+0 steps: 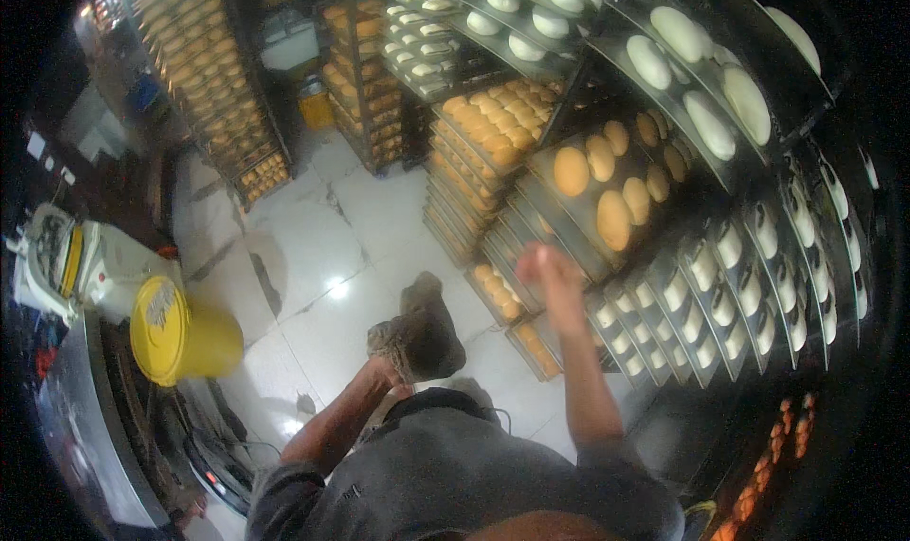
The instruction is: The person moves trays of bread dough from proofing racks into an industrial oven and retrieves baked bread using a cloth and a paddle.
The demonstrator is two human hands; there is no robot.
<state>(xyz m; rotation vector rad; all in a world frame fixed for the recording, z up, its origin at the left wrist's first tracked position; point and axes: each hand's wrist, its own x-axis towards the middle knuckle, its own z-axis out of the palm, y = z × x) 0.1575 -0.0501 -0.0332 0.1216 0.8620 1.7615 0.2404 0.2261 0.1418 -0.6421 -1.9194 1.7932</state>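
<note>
A worn, dark brown, padded cloth (431, 337), shaped like an oven mitt, covers most of my left hand (391, 374) in front of my body. The fingers are hidden, and whether the cloth is worn or gripped is unclear. My right hand (550, 268) reaches forward beside the stacked trays. Its fingers look curled and blurred, with a reddish patch at them; what they hold, if anything, cannot be made out. Just beyond that hand, a dark tray (540, 169) carries browned oval loaves (572, 171). To its left, another tray is filled with small golden buns (498, 119).
Trays of pale dough pieces (706, 128) fill the racks on the right. A tall rack of browned buns (204, 76) stands at the far left. Nearer left are a yellow bucket (204, 342), a white machine (118, 266) and a metal counter (104, 418). The tiled floor (322, 247) lies between.
</note>
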